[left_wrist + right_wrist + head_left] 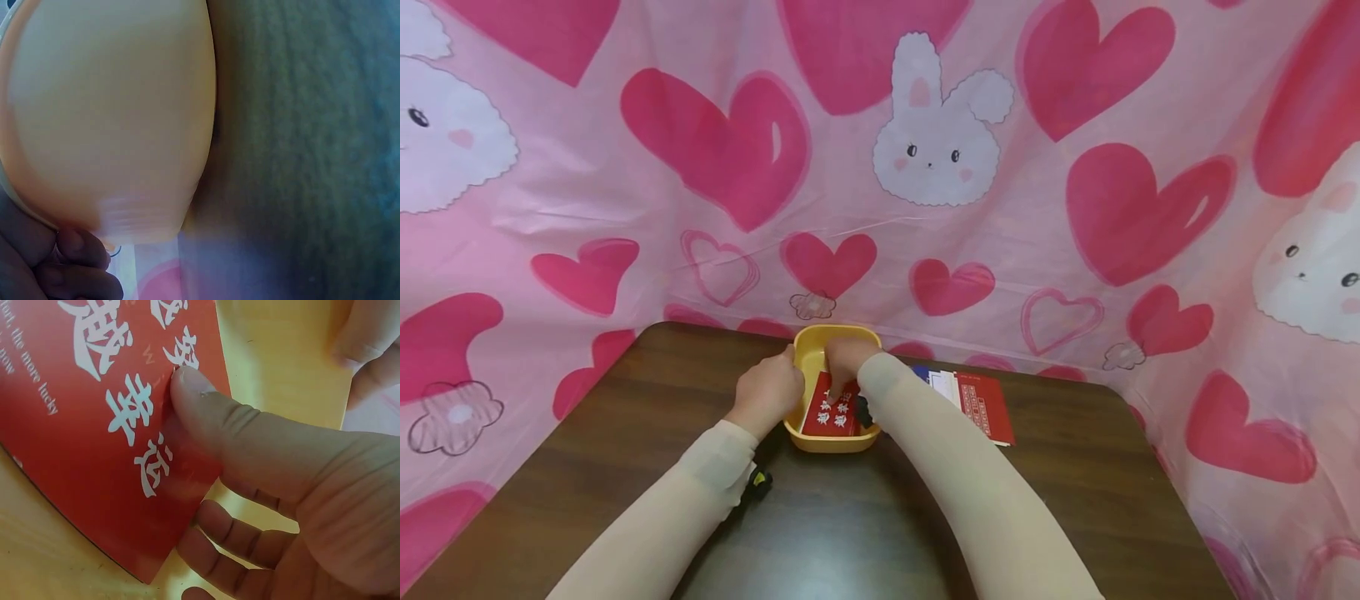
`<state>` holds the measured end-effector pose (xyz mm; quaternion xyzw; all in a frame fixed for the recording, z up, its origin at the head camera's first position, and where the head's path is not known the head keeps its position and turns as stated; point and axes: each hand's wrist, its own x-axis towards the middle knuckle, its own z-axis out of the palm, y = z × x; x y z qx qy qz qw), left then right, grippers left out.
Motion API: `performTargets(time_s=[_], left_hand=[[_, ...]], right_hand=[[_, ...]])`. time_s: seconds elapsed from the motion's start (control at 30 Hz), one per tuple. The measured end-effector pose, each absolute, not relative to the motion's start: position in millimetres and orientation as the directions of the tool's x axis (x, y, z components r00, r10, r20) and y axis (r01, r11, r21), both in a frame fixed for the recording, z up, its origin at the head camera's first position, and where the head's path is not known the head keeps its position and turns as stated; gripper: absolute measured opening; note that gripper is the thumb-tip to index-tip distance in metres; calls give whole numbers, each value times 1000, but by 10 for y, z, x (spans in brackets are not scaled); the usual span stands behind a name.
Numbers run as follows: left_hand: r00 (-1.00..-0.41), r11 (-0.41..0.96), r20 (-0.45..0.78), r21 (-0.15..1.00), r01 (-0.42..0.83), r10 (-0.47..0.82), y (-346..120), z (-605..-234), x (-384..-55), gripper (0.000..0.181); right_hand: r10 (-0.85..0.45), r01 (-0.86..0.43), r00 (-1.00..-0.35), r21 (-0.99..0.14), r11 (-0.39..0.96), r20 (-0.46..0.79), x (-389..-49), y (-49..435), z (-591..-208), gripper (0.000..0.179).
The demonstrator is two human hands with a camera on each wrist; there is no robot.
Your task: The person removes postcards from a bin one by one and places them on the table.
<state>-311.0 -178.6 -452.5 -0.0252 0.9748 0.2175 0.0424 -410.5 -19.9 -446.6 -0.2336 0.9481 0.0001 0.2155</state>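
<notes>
A small yellow bowl (837,338) sits on the dark wooden table (1075,467) near its far edge. My left hand (769,390) grips the bowl's left rim; in the left wrist view the bowl's outer wall (112,119) fills the frame with my fingertips (78,250) curled under its edge. My right hand (848,357) reaches into the bowl and pinches a red card (829,410) with white characters. In the right wrist view my thumb (206,419) presses on the face of the red card (94,437) with the fingers (231,550) under it, over the yellow bowl floor (275,356).
To the right of the bowl lies a spread of more cards (973,398), red, white and blue. A pink sheet with hearts and rabbits (925,150) hangs behind and around the table. A small black and yellow thing (758,482) shows by my left wrist.
</notes>
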Motion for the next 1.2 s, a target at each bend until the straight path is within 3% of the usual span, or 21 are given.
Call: performTargets(time_s=[0.2,0.43,0.7,0.87,1.03,1.2], left_hand=[[-995,906,-95,418,-63,-25,-1771,-4510,-3085,65],[-990,900,-138,428,-81,-23,-1769,-4507,-3061,67],[-992,900,-122,428,-81,-32,-1768,-4511,-3066,68],[-992,902,-116,422,-88,-43,-1759,-4511,-3068,69],[-992,900,-122,428,-84,-34,-1756,-4510,-3066,70],[-993,911,-111,405,-75,-33,-1750,-4505,-3078,66]], right_hand=[[-428,-422,-802,-112,900,-418,-4147,-167,-4511,45],[-478,-379,-839,-350,856,-261,-3852,-32,-4169,36],[-475,-328,-868,-549,769,-147,-3834,181,-4062,23],[-455,-262,-885,-710,654,-93,-3878,386,-4114,29],[-332,-200,-943,-838,508,24,-3922,628,-4204,30],[-154,-176,-981,-889,423,121,-3910,898,-4216,24]])
